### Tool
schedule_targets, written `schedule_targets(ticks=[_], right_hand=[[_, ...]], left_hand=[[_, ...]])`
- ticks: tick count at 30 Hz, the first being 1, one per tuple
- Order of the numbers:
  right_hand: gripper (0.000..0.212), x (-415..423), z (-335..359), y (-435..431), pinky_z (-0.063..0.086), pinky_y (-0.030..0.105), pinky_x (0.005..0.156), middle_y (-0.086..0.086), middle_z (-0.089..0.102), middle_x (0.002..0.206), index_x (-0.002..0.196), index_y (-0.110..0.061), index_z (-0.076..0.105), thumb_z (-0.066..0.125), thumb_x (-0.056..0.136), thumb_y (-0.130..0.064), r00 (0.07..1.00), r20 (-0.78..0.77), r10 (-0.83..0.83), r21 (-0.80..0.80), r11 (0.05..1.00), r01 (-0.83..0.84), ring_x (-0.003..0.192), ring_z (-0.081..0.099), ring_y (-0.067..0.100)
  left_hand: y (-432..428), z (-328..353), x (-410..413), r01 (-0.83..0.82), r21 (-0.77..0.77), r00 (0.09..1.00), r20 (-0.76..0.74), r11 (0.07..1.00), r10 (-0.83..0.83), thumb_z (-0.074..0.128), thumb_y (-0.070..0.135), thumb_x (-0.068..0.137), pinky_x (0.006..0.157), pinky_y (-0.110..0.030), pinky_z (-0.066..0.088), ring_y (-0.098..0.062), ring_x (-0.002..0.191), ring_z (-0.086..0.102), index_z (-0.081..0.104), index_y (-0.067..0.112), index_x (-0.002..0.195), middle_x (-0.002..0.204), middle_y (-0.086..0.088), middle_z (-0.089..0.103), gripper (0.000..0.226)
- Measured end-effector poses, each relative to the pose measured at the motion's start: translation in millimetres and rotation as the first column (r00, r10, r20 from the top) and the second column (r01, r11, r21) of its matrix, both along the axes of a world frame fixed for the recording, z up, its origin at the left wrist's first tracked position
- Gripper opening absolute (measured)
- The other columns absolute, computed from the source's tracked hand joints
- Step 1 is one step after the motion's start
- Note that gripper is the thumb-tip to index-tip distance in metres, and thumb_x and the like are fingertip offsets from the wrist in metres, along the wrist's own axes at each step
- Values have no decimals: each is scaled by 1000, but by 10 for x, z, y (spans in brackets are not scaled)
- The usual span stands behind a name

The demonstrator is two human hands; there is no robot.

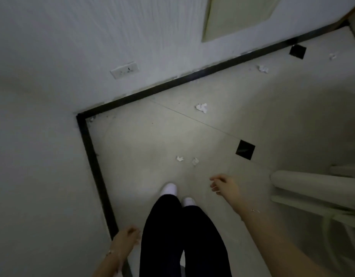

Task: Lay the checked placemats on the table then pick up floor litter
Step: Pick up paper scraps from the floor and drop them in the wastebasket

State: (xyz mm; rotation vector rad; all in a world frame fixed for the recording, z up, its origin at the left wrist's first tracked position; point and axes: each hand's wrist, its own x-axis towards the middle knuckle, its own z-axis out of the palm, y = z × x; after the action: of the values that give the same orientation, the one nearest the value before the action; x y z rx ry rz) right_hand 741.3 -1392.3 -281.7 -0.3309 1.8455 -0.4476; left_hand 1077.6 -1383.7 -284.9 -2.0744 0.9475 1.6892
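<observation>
Several crumpled white paper scraps lie on the pale tiled floor. Two small scraps [180, 158] [195, 161] sit just ahead of my feet. A larger wad [202, 107] lies farther on, and two more [263, 68] [332, 56] lie near the far wall. My right hand [224, 184] hangs over the floor below the two near scraps, fingers loosely apart and holding nothing. My left hand [127, 237] hangs by my left leg, fingers curled loosely, with nothing in it. No placemats or table are in view.
White walls with a black skirting [86, 136] form a corner at the left. A wall socket [124, 70] sits low on the far wall. A pale rounded piece of furniture [312, 186] stands at the right. Black inset tiles [245, 149] [297, 51] mark the floor.
</observation>
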Motion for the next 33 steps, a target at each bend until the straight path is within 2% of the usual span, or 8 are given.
schedule_targets(ticks=[4, 7, 13, 17, 22, 24, 29, 33], right_hand=[[21, -38, -1273, -106, 47, 22, 65, 7, 64, 98, 108, -16, 63, 52, 91, -9, 997, -78, -4, -14, 1000, 3, 85, 59, 20], [39, -28, -2183, -124, 46, 31, 90, 8, 59, 117, 127, -13, 55, 56, 89, -11, 987, -149, 57, -10, 998, -59, 103, 56, 20], [63, 31, -3681, -241, 32, 29, 103, 7, 42, 142, 142, -18, 38, 61, 83, -18, 864, -366, 346, -49, 920, -389, 126, 43, 25], [59, 28, -4349, -316, 46, 41, 94, 9, 45, 140, 136, -20, 47, 61, 79, -17, 734, -535, 419, -41, 854, -518, 121, 46, 33], [25, 94, -4655, -297, 51, 33, 60, 12, 61, 101, 94, -11, 67, 70, 71, -3, 648, -654, 391, -55, 829, -556, 84, 59, 32], [8, 93, -4670, -303, 45, 32, 57, 12, 61, 91, 85, -7, 65, 64, 78, -2, 703, -602, 379, -79, 847, -525, 77, 59, 32], [17, -93, -4176, -192, 30, 17, 67, 10, 67, 99, 96, -6, 70, 55, 89, -8, 913, -376, 155, -82, 976, -200, 93, 60, 24], [22, -299, -3337, -27, 47, 25, 73, 2, 61, 88, 107, -10, 65, 59, 86, -9, 963, -255, -84, -41, 996, 76, 81, 59, 19]], left_hand=[[-666, -1174, -422, 119, -185, 992, -17, 976, -124, 52, 9, 90, 72, -32, 48, -24, 76, 61, 60, 21, 76, 75, -2, 65, 20], [-924, -2044, -824, 261, -315, 958, -32, 913, -285, 55, 13, 88, 76, -27, 48, -20, 87, 62, 65, 22, 91, 90, 0, 66, 13], [-1254, -3557, -1449, 527, -545, 795, 46, 652, -605, 59, 10, 86, 96, -31, 42, -25, 117, 51, 57, 13, 124, 129, -7, 53, 38], [-1380, -4201, -1688, 700, -586, 601, 175, 408, -780, 58, 16, 87, 103, -40, 40, -29, 129, 39, 42, 22, 139, 145, -6, 38, 55], [-1434, -4601, -1784, 762, -610, 498, 338, 217, -799, 62, 12, 81, 67, -38, 51, -37, 99, 53, 62, 15, 107, 118, -13, 52, 26], [-1462, -4623, -1773, 739, -607, 552, 299, 291, -778, 57, 9, 87, 65, -36, 46, -33, 94, 53, 61, 9, 97, 109, -12, 53, 11], [-1562, -4129, -1687, 482, -505, 852, 80, 716, -518, 58, 7, 88, 68, -31, 43, -29, 81, 56, 59, 11, 82, 93, -18, 60, 7], [-1669, -3191, -1637, 324, -463, 929, -9, 825, -370, 62, 6, 86, 70, -36, 49, -22, 72, 56, 63, 8, 80, 80, -16, 63, 7]])
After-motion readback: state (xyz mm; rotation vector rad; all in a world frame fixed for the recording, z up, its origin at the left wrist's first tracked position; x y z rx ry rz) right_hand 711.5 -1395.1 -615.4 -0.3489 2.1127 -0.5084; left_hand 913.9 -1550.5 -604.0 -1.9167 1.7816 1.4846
